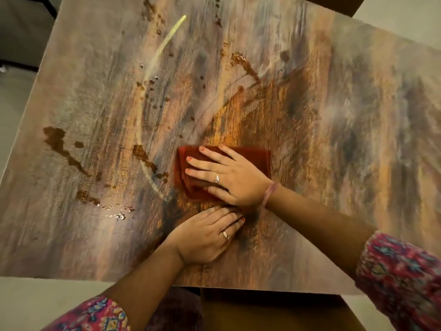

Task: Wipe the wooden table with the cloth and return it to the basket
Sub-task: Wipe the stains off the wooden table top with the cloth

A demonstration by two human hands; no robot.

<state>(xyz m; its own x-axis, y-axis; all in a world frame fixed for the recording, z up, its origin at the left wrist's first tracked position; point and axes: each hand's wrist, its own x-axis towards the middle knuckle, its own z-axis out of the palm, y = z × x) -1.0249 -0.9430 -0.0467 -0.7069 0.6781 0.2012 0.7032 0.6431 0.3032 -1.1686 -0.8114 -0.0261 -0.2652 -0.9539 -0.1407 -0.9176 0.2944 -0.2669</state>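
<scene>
The folded red cloth lies flat on the wooden table, a little nearer the person than the table's middle, and serves here as the landmark. The right hand rests on top of it with fingers straight and spread, palm down, pressing the cloth to the wood rather than gripping it; a ring sits on one finger and a pink band circles the wrist. Just on the person's side of the cloth, the left hand lies flat on bare wood, fingers straight and together, holding nothing, its fingertips close to the heel of the right hand.

Left of the cloth, brown spill patches and smaller drops lie scattered (some glint wetly near the left hand), and a pale curved streak sweeps from just left of the cloth up toward the far side. Beyond the cloth, more brown splashes dot the surface. To the right of the cloth the wood runs on well away before reaching its edge.

The near edge of the table lies just behind the left wrist, with patterned sleeves crossing it. Pale floor shows past the table's left edge.
</scene>
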